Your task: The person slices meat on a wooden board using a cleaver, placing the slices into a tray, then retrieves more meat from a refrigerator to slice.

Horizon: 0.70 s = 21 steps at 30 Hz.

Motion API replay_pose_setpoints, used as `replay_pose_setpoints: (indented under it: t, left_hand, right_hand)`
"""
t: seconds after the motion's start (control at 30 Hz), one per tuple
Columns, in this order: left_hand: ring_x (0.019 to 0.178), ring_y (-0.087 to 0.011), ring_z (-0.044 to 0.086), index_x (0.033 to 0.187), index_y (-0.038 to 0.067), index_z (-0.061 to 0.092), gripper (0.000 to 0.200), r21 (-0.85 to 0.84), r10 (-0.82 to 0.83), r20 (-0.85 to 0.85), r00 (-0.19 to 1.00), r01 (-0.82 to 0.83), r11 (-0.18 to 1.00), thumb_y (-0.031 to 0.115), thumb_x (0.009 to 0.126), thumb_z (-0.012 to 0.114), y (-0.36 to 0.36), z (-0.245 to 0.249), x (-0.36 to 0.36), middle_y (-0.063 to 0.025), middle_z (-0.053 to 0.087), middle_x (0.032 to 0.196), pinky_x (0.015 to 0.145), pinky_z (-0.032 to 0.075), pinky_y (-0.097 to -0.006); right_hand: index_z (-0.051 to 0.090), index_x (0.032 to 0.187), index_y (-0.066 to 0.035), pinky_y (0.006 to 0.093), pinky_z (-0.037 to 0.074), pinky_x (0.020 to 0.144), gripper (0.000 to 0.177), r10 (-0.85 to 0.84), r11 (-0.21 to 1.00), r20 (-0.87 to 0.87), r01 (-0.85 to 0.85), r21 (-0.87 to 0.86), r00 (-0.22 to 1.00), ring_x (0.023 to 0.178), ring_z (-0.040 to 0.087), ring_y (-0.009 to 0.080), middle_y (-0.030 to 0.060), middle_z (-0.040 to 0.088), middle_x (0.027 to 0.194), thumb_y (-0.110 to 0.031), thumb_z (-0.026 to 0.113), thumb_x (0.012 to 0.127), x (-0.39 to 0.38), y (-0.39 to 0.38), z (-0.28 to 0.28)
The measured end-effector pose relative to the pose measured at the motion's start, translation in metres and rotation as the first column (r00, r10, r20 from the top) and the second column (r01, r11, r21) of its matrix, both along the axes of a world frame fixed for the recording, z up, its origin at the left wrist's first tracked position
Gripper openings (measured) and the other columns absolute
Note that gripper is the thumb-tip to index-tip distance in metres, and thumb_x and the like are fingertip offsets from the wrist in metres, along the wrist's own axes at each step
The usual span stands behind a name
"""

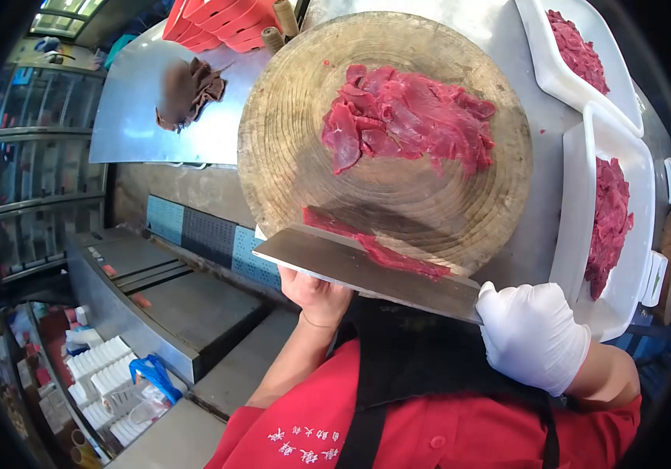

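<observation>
Cleaver (366, 275): broad steel blade lying flat across the near edge of the chopping board, with a strip of raw meat (406, 262) on it.
Right hand (533, 336): white-gloved, closed around the handle end.
Left hand (313, 293): bare, tucked under the blade; fingers hidden, so its grip cannot be told.
Chopping board (296, 180): round, wooden, on the steel surface (507, 39), carrying a pile of red meat slices (406, 121).
White trays (574, 211): two, right of the board, both holding red meat.

Steel counter (542, 156): chopping block (296, 156), trays (574, 187)
</observation>
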<state>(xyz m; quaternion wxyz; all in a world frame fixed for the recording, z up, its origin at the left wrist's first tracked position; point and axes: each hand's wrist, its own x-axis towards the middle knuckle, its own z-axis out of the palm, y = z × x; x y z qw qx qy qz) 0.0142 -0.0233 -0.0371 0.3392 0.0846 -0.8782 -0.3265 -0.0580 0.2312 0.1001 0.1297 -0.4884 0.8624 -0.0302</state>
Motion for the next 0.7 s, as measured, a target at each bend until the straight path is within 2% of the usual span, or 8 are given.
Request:
replay_pose_setpoints:
  t: [0.17, 0.23, 0.3, 0.4, 0.47, 0.57, 0.67, 0.7]
  left_hand:
    - [0.089, -0.0338, 0.061, 0.09, 0.009, 0.068, 0.026, -0.013, -0.012, -0.012, 1.0, 0.012, 1.0, 0.004, 0.067, 0.078, -0.002, 0.0, -0.002, -0.0108, 0.067, 0.096, 0.083, 0.049, -0.0404]
    - [0.087, -0.0337, 0.061, 0.089, 0.009, 0.068, 0.025, -0.042, -0.015, -0.031, 0.999, 0.014, 0.999, 0.004, 0.067, 0.078, -0.003, 0.0, -0.003, -0.011, 0.067, 0.095, 0.082, 0.05, -0.0404]
    - [0.087, -0.0336, 0.061, 0.091, 0.007, 0.068, 0.026, -0.076, -0.004, 0.009, 1.0, 0.005, 0.997, 0.005, 0.067, 0.078, -0.003, 0.002, -0.002, -0.0121, 0.065, 0.096, 0.083, 0.05, -0.0398]
    - [0.088, -0.0324, 0.061, 0.09, 0.005, 0.069, 0.026, -0.027, 0.019, -0.004, 1.0, -0.02, 0.999, 0.005, 0.066, 0.078, -0.002, 0.006, -0.008, -0.0128, 0.064, 0.096, 0.082, 0.05, -0.0384]
    - [0.087, -0.0318, 0.061, 0.09, 0.004, 0.069, 0.026, -0.038, 0.03, -0.01, 0.999, -0.031, 0.999, 0.005, 0.066, 0.078, -0.001, 0.007, -0.009, -0.0128, 0.064, 0.096, 0.081, 0.05, -0.0377]
    - [0.082, -0.0287, 0.06, 0.088, 0.003, 0.07, 0.023, 0.007, 0.04, -0.024, 0.999, -0.04, 0.999, 0.005, 0.066, 0.079, 0.002, 0.007, -0.015, -0.0122, 0.062, 0.093, 0.074, 0.05, -0.0352]
    - [0.077, -0.0244, 0.056, 0.086, 0.002, 0.068, 0.024, 0.01, -0.002, -0.01, 1.0, 0.003, 1.0, 0.003, 0.064, 0.078, 0.001, 0.013, -0.019, -0.0114, 0.059, 0.091, 0.068, 0.049, -0.0319]
    - [0.077, -0.0234, 0.056, 0.085, 0.002, 0.067, 0.024, 0.05, 0.041, 0.009, 0.999, -0.041, 0.998, 0.0, 0.063, 0.076, 0.002, 0.012, -0.016, -0.011, 0.058, 0.092, 0.066, 0.049, -0.0311]
  right_hand:
    - [0.052, 0.073, -0.005, 0.0372, 0.028, 0.04, 0.011, 0.044, 0.997, 0.051, -0.047, 0.063, 0.998, 0.043, 0.051, 0.0196, 0.0069, 0.049, 0.053, -0.014, 0.058, 0.071, -0.011, -0.014, 0.002]
    - [0.053, 0.075, -0.004, 0.0382, 0.035, 0.039, 0.011, 0.022, 1.0, 0.188, -0.024, 0.004, 0.982, 0.045, 0.056, 0.0203, 0.0074, 0.053, 0.055, -0.014, 0.058, 0.074, -0.019, -0.032, 0.003]
    - [0.054, 0.076, -0.002, 0.0394, 0.048, 0.043, 0.01, -0.002, 0.994, 0.412, 0.046, -0.098, 0.911, 0.049, 0.061, 0.0274, 0.0124, 0.057, 0.06, -0.012, 0.058, 0.077, -0.033, -0.057, -0.003]
    - [0.054, 0.076, -0.002, 0.0404, 0.049, 0.044, 0.011, 0.074, 0.994, 0.323, -0.043, -0.105, 0.944, 0.051, 0.063, 0.0293, 0.0136, 0.058, 0.061, -0.012, 0.058, 0.076, -0.038, -0.065, -0.002]
    - [0.054, 0.07, -0.002, 0.0433, 0.049, 0.049, 0.012, -0.098, 0.994, 0.481, 0.104, 0.013, 0.871, 0.052, 0.062, 0.032, 0.0151, 0.058, 0.059, -0.011, 0.06, 0.074, -0.035, -0.054, 0.008]
    - [0.056, 0.076, -0.001, 0.0435, 0.05, 0.046, 0.011, -0.001, 0.979, 0.363, -0.074, 0.192, 0.932, 0.054, 0.065, 0.0303, 0.0154, 0.061, 0.06, -0.011, 0.058, 0.076, -0.035, -0.039, 0.028]
    - [0.054, 0.075, -0.001, 0.0437, 0.048, 0.049, 0.015, -0.115, 0.988, 0.494, 0.152, -0.034, 0.862, 0.052, 0.06, 0.0341, 0.0143, 0.055, 0.057, -0.013, 0.063, 0.074, -0.045, -0.077, 0.0]
    - [0.054, 0.077, 0.0, 0.0438, 0.049, 0.051, 0.016, -0.012, 0.992, 0.456, 0.066, -0.103, 0.89, 0.056, 0.062, 0.0353, 0.0161, 0.057, 0.06, -0.014, 0.062, 0.074, -0.05, -0.096, -0.013]
